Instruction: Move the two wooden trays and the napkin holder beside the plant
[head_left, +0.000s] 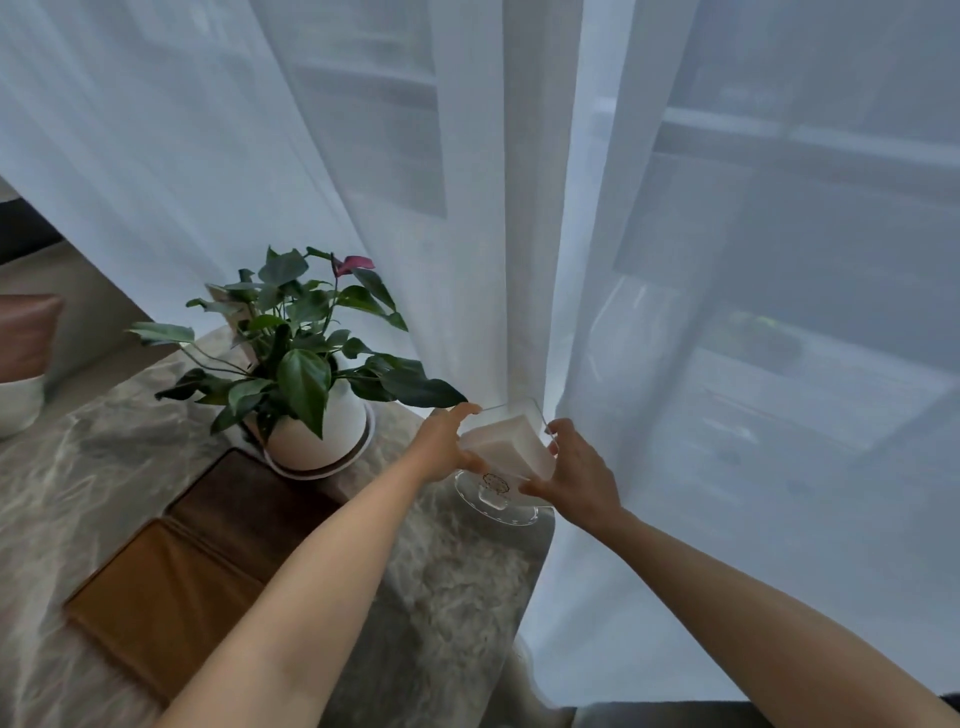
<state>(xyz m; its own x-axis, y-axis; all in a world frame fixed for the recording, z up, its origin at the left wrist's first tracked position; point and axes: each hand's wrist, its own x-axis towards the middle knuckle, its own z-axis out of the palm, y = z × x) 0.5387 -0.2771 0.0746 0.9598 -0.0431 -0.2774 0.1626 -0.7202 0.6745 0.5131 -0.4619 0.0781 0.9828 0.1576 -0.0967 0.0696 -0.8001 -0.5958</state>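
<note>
Here we see both hands on the clear napkin holder (506, 457) near the marble worktop (441, 587) edge: left hand (448, 441) fingers and right hand (576, 475) fingers grip its sides. Left of the fingers stands the potted plant (306, 358); nearer us, two wooden trays (208, 561) touch.

Our two hands hold a clear napkin holder beside a potted plant on a marble desk.

Our left hand (445, 441) and right hand (576, 475) grip either side of the napkin holder (506, 452), a transparent stand with a white stack of napkins and a round base at the desk (104, 457) edge, against a sheer white curtain (467, 182). The plant (301, 343), in a white pot, stands just left. Two wooden trays, one dark (249, 499) and one lighter (166, 592), lie side by side nearer us.
</note>
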